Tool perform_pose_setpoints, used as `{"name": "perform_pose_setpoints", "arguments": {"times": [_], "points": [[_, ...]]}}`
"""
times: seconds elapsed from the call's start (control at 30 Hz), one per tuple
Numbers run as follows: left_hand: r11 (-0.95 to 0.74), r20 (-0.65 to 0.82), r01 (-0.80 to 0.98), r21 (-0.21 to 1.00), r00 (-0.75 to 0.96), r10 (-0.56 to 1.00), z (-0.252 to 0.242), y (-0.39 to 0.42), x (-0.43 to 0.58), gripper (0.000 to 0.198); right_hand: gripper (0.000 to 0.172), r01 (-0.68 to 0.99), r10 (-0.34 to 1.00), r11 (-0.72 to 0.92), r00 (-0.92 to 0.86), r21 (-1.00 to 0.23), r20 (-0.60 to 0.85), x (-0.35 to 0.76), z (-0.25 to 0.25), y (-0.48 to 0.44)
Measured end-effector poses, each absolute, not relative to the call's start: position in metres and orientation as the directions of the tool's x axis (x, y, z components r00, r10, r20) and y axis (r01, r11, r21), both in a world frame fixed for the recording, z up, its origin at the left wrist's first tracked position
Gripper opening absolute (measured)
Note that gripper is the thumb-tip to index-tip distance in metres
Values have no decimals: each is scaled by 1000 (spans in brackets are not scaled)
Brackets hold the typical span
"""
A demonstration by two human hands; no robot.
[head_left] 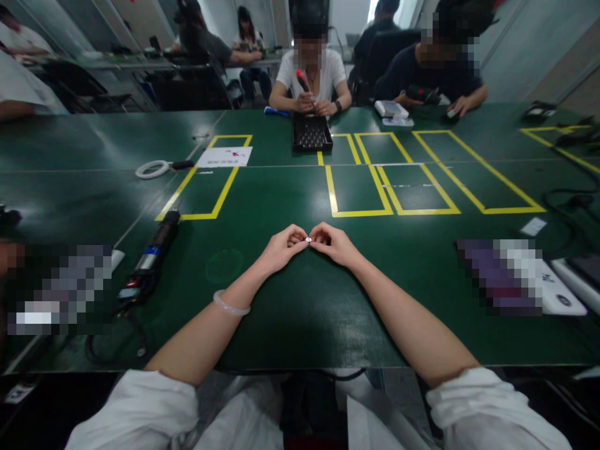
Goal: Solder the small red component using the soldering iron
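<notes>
My left hand (281,248) and my right hand (334,244) meet fingertip to fingertip over the green table (300,312). Together they pinch a tiny white and metal part (309,239) between thumbs and forefingers. Both hands are closed around it, and their wrists rest on the table. A pale bangle (230,304) circles my left wrist.
An electric screwdriver (152,259) with its cable lies at the left. Yellow tape boxes (389,181) mark the table's middle. A black tray (312,133) sits before a person opposite who holds a red-handled tool (302,80). A white ring (152,169) and a paper card (224,156) lie far left.
</notes>
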State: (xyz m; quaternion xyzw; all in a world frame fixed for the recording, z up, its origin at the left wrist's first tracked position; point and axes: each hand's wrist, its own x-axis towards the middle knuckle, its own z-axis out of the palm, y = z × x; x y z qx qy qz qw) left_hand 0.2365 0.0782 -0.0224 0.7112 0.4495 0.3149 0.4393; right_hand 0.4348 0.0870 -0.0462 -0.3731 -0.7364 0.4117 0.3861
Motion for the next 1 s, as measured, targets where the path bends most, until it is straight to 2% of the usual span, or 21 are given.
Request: {"name": "perform_pose_setpoints", "arguments": {"times": [0.2,0.37,0.47,0.6,0.7,0.8,0.9,1.0], "points": [[-219,26,407,887,428,903,-19,83,228,34,18,243,880,348,-418,-906,226,436,-48,88],[-225,-58,571,790,434,899,1,72,197,44,21,232,888,320,-412,-918,205,435,-48,88],[-267,-45,706,655,390,920,16,55,164,45,21,214,885,319,-416,-923,210,435,-47,87],[-254,79,890,380,243,967,23,32,102,47,21,218,888,307,-414,-926,197,435,-46,86],[-119,166,984,131,96,981,18,16,49,52,21,222,887,312,-418,-924,199,434,-46,86],[89,172,994,-60,-78,982,10,0,2,63,21,228,885,320,-417,-919,205,434,-45,85],[180,113,971,-157,-164,980,1,-15,-31,68,20,232,888,314,-414,-921,198,434,-44,84],[203,20,961,-186,-203,979,-4,-25,-50,66,20,229,890,308,-412,-923,195,434,-42,84]]}}
